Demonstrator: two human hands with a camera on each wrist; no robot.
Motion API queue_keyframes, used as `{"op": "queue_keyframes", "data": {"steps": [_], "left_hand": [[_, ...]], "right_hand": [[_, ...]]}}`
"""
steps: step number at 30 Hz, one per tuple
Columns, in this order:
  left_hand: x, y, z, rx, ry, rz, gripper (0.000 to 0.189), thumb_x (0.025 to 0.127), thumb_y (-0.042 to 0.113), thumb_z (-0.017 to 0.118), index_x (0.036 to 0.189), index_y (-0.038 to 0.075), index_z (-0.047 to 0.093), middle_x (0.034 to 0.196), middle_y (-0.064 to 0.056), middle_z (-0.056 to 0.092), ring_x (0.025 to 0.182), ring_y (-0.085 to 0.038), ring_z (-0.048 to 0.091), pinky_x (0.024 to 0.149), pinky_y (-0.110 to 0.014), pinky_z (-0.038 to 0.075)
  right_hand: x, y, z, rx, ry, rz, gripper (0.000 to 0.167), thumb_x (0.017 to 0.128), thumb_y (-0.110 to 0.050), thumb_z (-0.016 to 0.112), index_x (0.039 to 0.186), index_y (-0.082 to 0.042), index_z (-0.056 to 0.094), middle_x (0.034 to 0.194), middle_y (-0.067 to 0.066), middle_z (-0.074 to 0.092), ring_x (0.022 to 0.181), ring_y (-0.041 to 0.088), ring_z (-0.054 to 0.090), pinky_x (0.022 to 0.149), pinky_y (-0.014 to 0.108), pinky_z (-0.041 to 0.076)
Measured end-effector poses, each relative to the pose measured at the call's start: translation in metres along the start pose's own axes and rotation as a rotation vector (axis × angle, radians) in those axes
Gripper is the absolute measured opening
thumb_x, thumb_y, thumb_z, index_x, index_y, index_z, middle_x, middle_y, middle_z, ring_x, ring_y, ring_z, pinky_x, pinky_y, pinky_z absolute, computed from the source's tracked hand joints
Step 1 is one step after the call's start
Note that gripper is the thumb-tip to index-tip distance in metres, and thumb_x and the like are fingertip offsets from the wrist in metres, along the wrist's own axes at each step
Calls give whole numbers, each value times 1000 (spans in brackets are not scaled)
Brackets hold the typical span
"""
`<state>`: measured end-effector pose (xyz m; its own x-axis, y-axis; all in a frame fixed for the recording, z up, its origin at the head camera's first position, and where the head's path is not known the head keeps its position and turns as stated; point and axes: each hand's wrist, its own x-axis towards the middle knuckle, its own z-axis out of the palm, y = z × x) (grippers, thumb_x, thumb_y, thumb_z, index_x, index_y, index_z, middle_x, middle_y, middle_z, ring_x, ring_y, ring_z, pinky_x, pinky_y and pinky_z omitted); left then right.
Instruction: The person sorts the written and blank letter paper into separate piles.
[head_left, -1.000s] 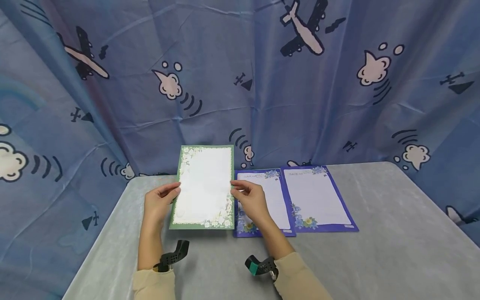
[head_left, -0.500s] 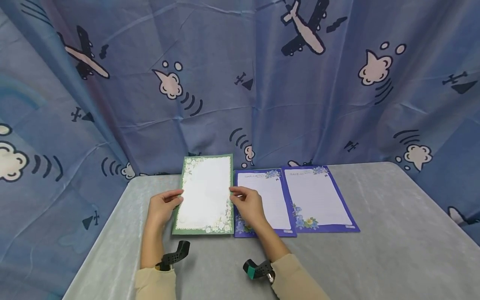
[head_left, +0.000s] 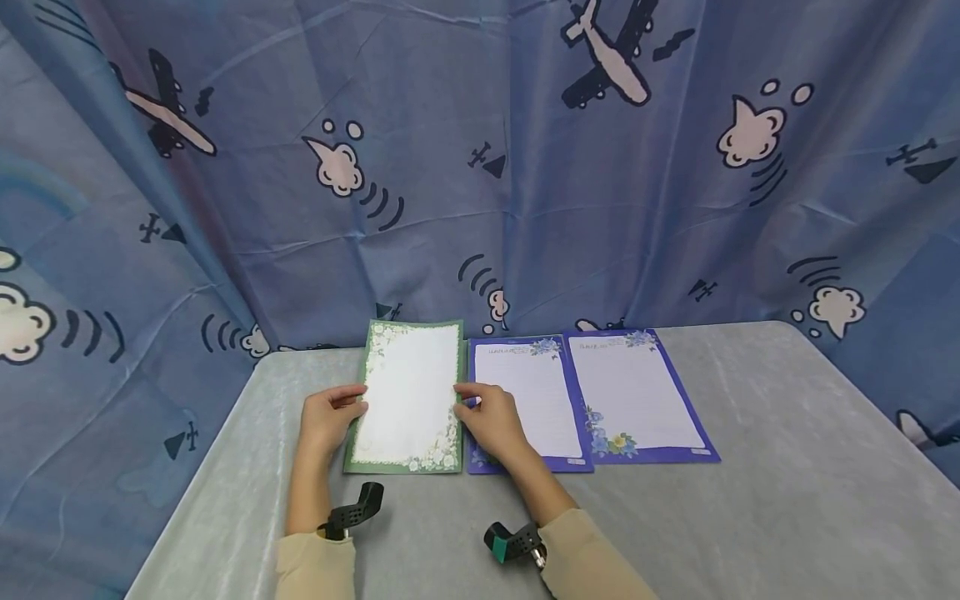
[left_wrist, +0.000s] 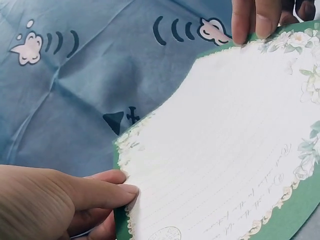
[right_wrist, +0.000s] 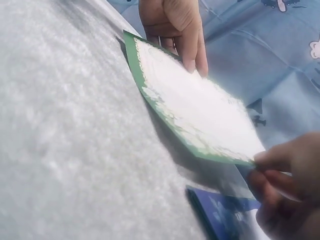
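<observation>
Presently | green-bordered sheet [head_left: 409, 400] | between left grip [head_left: 322, 422] and right grip [head_left: 492, 422] | side edges pinched

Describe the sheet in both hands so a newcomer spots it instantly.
On the grey table lie two purple-bordered pages. Just left of them, the left hand and right hand hold the sheet by its side edges. Unlike theirs, its border is green, with whitish flowers.

- left sleeve [head_left: 316, 570], right sleeve [head_left: 597, 557]: plain beige, lightly creased
- left wrist bracket [head_left: 347, 516]: black, bent, small holes
- right wrist bracket [head_left: 521, 542]: black, bent, green patch [head_left: 499, 548], silvery bit [head_left: 539, 559] by cuff
- left hand [head_left: 322, 422], right hand [head_left: 495, 419]: bare
</observation>
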<state>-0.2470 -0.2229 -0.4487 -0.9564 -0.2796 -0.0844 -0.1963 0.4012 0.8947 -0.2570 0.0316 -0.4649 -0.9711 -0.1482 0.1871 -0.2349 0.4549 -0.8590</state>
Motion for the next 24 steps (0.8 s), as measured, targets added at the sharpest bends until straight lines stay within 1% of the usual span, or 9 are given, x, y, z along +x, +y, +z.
{"op": "queue_keyframes", "data": {"steps": [6,7,8,10,12,14,15,20,24], "left_hand": [[0,-3,2,40,-8,-1,29,94,5,67,123,0,71,127,-24,65,115,-31,59,79,-21,49],[0,-4,2,48,-10,-1,29,94,5,68,122,0,71,126,-24,65,114,-31,60,80,-23,50],[0,-4,2,57,-13,1,29,94,5,68,122,-1,71,126,-24,65,114,-31,60,81,-24,50],[1,-6,2,80,-18,4,28,94,5,68,121,-1,72,125,-24,66,113,-31,60,81,-26,51],[1,-7,2,106,-23,11,28,93,5,68,120,-1,72,122,-24,66,111,-32,61,81,-27,51],[2,-8,2,136,-30,15,27,93,5,68,119,-1,73,120,-23,67,109,-31,61,81,-29,51],[2,-9,2,150,-37,17,27,93,5,68,119,-1,73,119,-23,67,108,-31,62,81,-31,52],[3,-11,2,210,-70,38,28,92,7,69,118,-2,73,118,-24,68,108,-34,63,88,-43,53],[4,-12,3,236,-69,47,29,91,7,71,119,-2,73,118,-24,69,109,-35,64,93,-49,52]], "right_hand": [[-1,3,1,-67,-32,24,32,91,-9,72,122,-3,73,112,15,76,49,8,39,50,22,34],[-1,4,1,-91,-38,23,32,91,-10,71,122,-3,73,112,14,76,49,10,38,52,23,36],[-1,5,2,-117,-42,20,32,91,-11,71,122,-3,73,112,13,76,51,11,42,54,24,39],[-1,6,3,-167,-47,9,32,91,-13,71,122,-4,73,112,11,77,62,15,58,64,30,49],[-2,7,4,-200,-53,1,32,91,-14,72,122,-5,73,113,11,77,82,22,70,78,38,56],[-2,8,4,-217,-58,-1,32,91,-15,72,121,-5,73,114,10,77,105,26,72,91,44,57],[-2,8,4,-220,-60,-2,32,91,-15,72,121,-4,73,114,11,77,112,28,71,95,46,56],[-3,7,4,-227,-67,0,33,91,-17,73,121,-4,73,117,11,76,115,29,70,97,47,55],[-3,7,4,-245,-70,-5,33,91,-18,74,121,-5,74,118,12,75,115,29,69,96,47,55]]}}
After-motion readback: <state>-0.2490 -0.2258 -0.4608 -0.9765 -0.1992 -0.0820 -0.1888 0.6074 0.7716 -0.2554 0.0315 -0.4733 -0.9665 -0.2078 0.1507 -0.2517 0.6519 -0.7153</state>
